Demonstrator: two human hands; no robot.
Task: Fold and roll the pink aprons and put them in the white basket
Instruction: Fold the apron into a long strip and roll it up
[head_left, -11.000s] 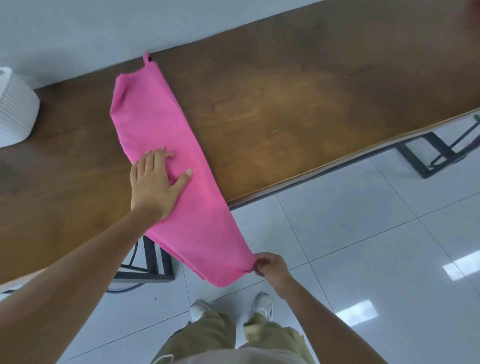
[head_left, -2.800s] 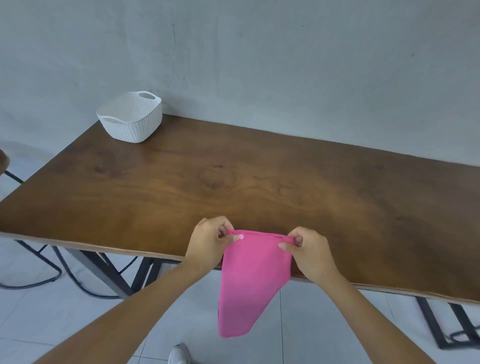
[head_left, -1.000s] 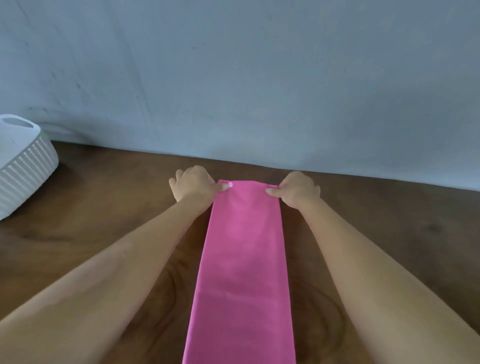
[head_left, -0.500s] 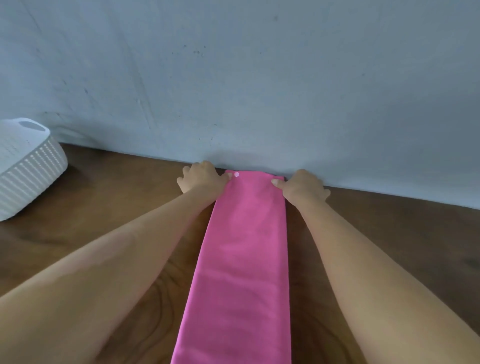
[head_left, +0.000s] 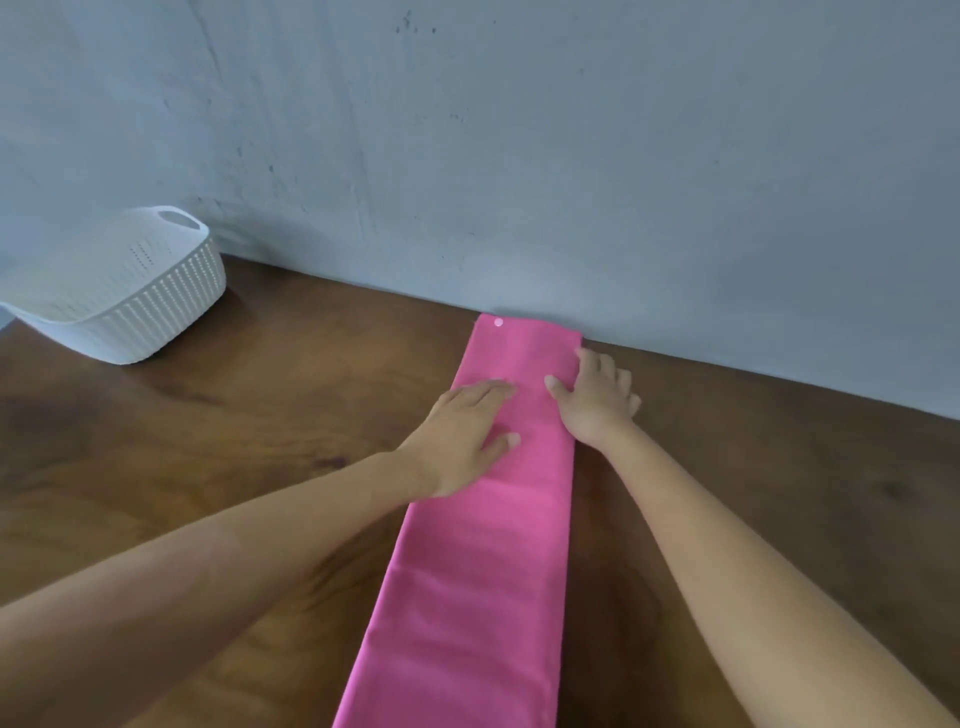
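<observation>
White ribbed plastic basket (head_left: 130, 296) stands at left on the brown wooden table (head_left: 260, 441). Left hand (head_left: 462, 436), fingers flat, presses the long folded pink fabric apron (head_left: 483, 571); right hand (head_left: 597, 400), fingers straight, pins its edge, probably smoothing it for rolling.

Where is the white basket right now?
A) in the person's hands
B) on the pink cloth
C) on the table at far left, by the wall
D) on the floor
C: the white basket stands on the table at far left by the wall, apart from the pink apron.
</observation>
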